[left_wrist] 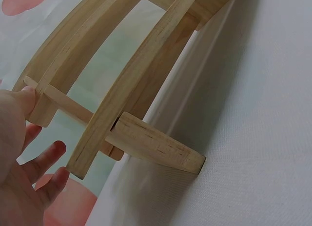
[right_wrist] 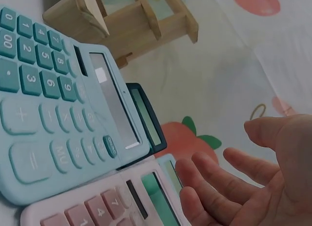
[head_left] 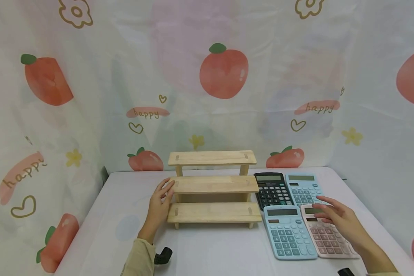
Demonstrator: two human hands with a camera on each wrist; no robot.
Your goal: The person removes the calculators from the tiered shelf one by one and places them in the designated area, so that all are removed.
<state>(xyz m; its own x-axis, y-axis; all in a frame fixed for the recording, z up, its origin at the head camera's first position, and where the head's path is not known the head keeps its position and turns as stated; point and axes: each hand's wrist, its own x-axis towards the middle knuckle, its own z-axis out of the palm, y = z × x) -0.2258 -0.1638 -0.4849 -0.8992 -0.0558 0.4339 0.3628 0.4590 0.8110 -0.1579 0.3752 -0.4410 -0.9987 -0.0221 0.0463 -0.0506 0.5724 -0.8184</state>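
A three-step wooden display rack (head_left: 214, 212) stands on the table. My left hand (head_left: 160, 209) is at its left side, with fingertips at the end of the middle shelf (head_left: 215, 184). In the left wrist view the fingers (left_wrist: 46, 160) are spread beside the shelf ends, not wrapped round them. My right hand (head_left: 343, 220) hovers over the pink calculator (head_left: 326, 239) with loosely bent fingers, holding nothing. Beside that lies a blue calculator (head_left: 289, 234). Behind these two are a black calculator (head_left: 272, 189) and another light blue calculator (head_left: 301, 188), partly covered.
The white table (head_left: 107, 230) meets a fruit-printed cloth backdrop (head_left: 224, 126) behind and at both sides. A black object (head_left: 163, 256) shows by the left sleeve (head_left: 139, 258), and another black piece (head_left: 346, 271) by the right wrist. The calculators lie close to the rack's right end.
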